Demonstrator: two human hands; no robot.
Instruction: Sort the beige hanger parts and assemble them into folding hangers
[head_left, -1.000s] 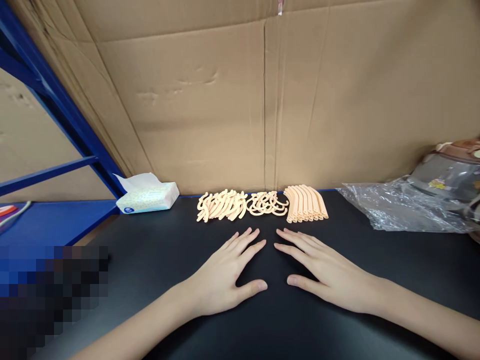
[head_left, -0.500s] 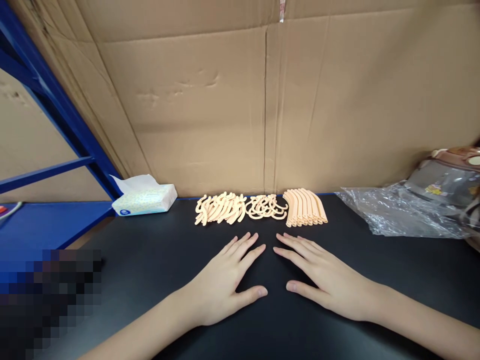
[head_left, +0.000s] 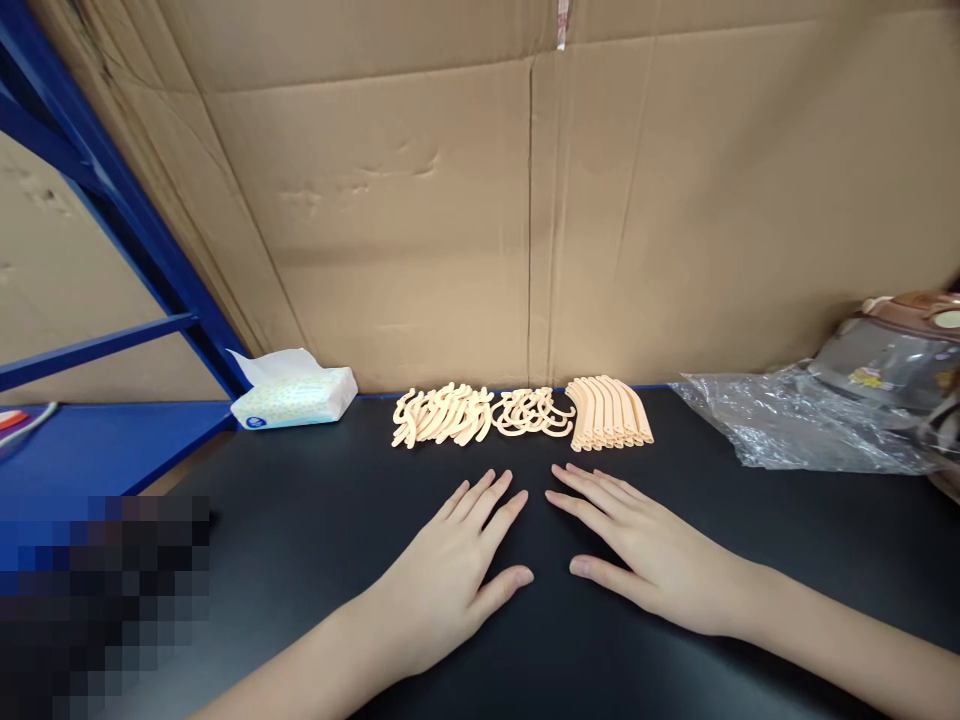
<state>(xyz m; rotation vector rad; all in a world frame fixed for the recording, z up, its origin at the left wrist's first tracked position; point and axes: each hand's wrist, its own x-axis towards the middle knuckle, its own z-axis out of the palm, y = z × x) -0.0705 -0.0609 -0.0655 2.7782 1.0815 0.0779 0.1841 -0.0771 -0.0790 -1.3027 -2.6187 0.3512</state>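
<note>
My left hand (head_left: 450,575) rests palm down on the black tabletop (head_left: 300,540), fingers spread and holding nothing. Mirroring it, my right hand (head_left: 649,555) lies flat with its thumb apart, also holding nothing. Just beyond the left fingertips is a pile of wavy cream-coloured pieces (head_left: 442,415). Thin curved cream pieces (head_left: 532,412) lie in a loose heap at the middle. Beyond my right fingertips, longer bent cream pieces (head_left: 611,412) are lined up side by side. Neither hand touches any of them.
A tissue pack (head_left: 296,397) sits at the back left beside a blue metal frame (head_left: 150,240). Clear plastic wrapping (head_left: 787,425) lies at the back right, against a transparent container with a brown lid (head_left: 870,355). A cardboard wall (head_left: 412,220) stands behind everything.
My left hand has shifted slightly, its wrist a little lower and its fingers bunched slightly differently. My right hand is almost unmoved. The view has shifted very slightly.
</note>
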